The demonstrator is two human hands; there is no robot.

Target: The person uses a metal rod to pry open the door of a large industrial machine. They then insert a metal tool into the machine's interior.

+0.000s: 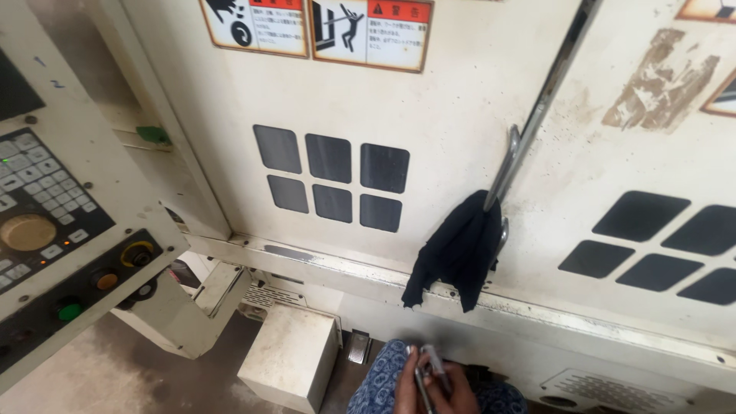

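Low at the bottom edge, one hand curled loosely round a pair of slim metal tools, fingers bent and closed on the shafts; left or right not clear from this angle, and the other hand out of frame. Tools thin, grey, smooth and rod-like, tips pointing up toward the machine, sitting just above a lap in blue patterned fabric.

Possible trouble, as a judgement: a light fingertip hold on two smooth narrow shafts could let one slide out and drop toward the foot pedal or the dusty floor; pointed ends close to the palm could also jab skin if the grip shifts.

Just above, a dark cloth draped limp from the lower end of a bright metal door handle, soft, crumpled, ragged at its hem; loose enough to slip off onto the ledge below. Machine door in cream painted sheet metal, scuffed and stained, set with a block of six dark rounded window panes. Warning stickers in orange and white above.

To the left, a slanted control panel with pale square keys, a round beige dial, and a green button. Below, a boxy off-white cover, grimy on top.
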